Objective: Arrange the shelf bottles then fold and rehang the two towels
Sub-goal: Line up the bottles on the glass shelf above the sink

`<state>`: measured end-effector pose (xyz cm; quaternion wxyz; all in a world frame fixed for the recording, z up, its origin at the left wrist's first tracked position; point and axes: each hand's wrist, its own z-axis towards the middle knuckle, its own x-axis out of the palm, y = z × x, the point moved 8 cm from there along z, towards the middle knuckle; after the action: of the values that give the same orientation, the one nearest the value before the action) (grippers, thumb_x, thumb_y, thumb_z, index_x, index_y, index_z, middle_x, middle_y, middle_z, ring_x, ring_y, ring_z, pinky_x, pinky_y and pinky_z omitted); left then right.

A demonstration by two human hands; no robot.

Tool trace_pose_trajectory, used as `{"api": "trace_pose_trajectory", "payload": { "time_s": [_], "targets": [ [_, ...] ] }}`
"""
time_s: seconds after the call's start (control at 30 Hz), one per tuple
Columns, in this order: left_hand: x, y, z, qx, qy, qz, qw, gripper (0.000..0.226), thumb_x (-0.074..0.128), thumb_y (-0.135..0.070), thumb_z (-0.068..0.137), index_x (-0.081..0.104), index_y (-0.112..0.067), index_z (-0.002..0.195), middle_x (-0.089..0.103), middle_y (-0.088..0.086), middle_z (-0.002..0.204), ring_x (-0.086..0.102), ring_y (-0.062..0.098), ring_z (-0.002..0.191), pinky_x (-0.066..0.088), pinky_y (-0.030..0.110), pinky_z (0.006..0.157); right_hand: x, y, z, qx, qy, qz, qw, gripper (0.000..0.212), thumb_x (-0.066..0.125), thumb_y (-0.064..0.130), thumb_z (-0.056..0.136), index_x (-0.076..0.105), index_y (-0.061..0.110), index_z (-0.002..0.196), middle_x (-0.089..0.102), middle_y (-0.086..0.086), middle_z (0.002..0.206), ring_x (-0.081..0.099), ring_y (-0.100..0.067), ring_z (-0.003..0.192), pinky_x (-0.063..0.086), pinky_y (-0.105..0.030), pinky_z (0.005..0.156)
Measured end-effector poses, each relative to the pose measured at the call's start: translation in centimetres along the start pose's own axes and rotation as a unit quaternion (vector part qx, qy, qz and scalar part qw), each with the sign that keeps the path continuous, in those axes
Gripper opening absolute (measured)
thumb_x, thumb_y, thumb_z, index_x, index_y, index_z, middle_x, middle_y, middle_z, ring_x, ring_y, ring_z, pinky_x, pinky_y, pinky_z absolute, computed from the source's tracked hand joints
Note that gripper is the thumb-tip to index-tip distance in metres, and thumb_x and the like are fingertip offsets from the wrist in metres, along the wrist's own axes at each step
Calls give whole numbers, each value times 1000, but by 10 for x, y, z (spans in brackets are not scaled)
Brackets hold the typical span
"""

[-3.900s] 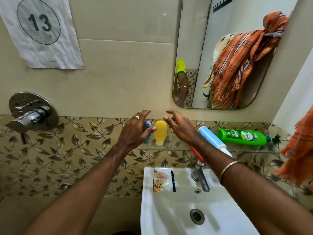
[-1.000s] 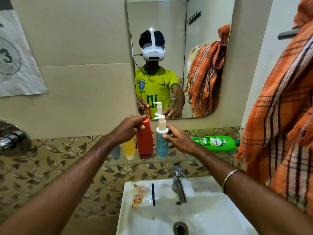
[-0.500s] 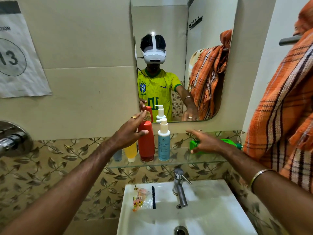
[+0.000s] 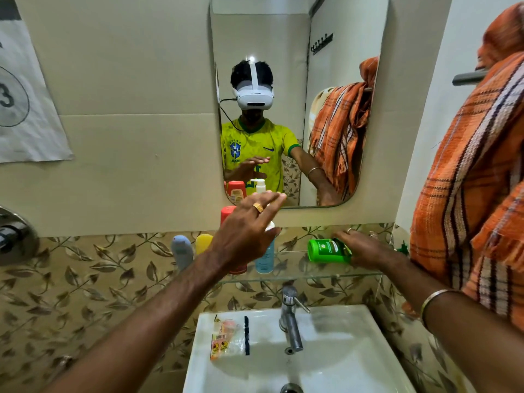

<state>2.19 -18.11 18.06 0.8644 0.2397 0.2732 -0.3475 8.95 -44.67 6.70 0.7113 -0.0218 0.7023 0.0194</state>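
A glass shelf [image 4: 326, 276] under the mirror carries a grey tube [image 4: 181, 251], a yellow tube [image 4: 203, 242], a red bottle [image 4: 226, 212] and a blue pump bottle [image 4: 265, 262], all upright at its left. A green bottle [image 4: 326, 247] lies on its side at the right. My right hand [image 4: 364, 249] is wrapped around the green bottle's far half. My left hand [image 4: 249, 231] hovers in front of the red and blue bottles, fingers spread, holding nothing. An orange plaid towel [image 4: 476, 177] hangs from a bar [image 4: 466, 78] at the right.
A white sink [image 4: 334, 361] with a steel tap [image 4: 290, 319] sits below the shelf, with a small packet [image 4: 225, 338] on its left rim. The mirror [image 4: 297, 100] reflects the person and the towels. A shower valve [image 4: 11, 242] sticks out at the left wall.
My left hand has let go of the red bottle and drawn back, open. My right hand has left the blue pump bottle, moved right and closed around the lying green bottle.
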Motion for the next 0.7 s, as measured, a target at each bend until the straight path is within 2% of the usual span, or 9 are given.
{"api": "trace_pose_trajectory", "payload": {
  "time_s": [0.1, 0.23, 0.3, 0.37, 0.47, 0.6, 0.7],
  "targets": [
    [14, -25, 3, 29, 7, -13, 999, 64, 67, -27, 88, 47, -3, 144, 56, 19, 141, 54, 32, 130, 33, 36, 112, 0, 2, 2, -12, -10, -53, 998, 80, 78, 18, 81, 35, 26, 148, 54, -5, 136, 53, -24, 124, 44, -46, 103],
    [42, -48, 2, 24, 53, -52, 997, 70, 71, -21, 86, 42, -3, 147, 51, 20, 146, 53, 34, 131, 44, 43, 111, 7, 7, 2, -34, -27, -93, 995, 87, 80, 26, 79, 30, 30, 150, 51, -5, 139, 49, -24, 128, 41, -50, 110],
    [59, -55, 5, -14, 98, -81, 992, 73, 68, -21, 89, 33, -5, 152, 44, 19, 152, 48, 34, 136, 45, 45, 109, 7, 11, 0, -45, -30, -109, 993, 92, 78, 27, 81, 23, 32, 154, 44, -8, 148, 43, -27, 136, 35, -52, 114],
    [80, -58, 6, -73, 163, -96, 979, 79, 65, -23, 93, 19, -9, 157, 33, 16, 159, 39, 31, 142, 40, 43, 111, 1, 17, -2, -62, -42, -131, 989, 96, 77, 24, 82, 18, 34, 156, 37, -12, 155, 38, -30, 141, 31, -54, 116],
    [112, -60, 5, -148, 235, -101, 955, 91, 68, -30, 91, 8, -11, 158, 24, 14, 163, 31, 29, 147, 35, 41, 114, -13, 29, -3, -113, -89, -183, 973, 90, 73, 22, 84, 21, 33, 156, 36, -14, 157, 37, -33, 143, 23, -57, 121],
    [143, -50, -1, -255, 250, -132, 925, 98, 73, -38, 86, 10, -12, 158, 36, 14, 157, 40, 30, 141, 38, 42, 112, -28, 50, -6, -205, -166, -247, 932, 78, 72, 19, 82, 38, 28, 152, 48, -17, 150, 46, -35, 138, 24, -61, 119],
    [153, -48, -11, -301, 219, -130, 919, 94, 71, -40, 87, 14, -13, 157, 57, 13, 137, 56, 27, 122, 47, 37, 96, -32, 64, -13, -261, -202, -278, 902, 75, 74, 13, 78, 46, 23, 147, 55, -17, 143, 52, -34, 134, 25, -61, 118]
  ]
}}
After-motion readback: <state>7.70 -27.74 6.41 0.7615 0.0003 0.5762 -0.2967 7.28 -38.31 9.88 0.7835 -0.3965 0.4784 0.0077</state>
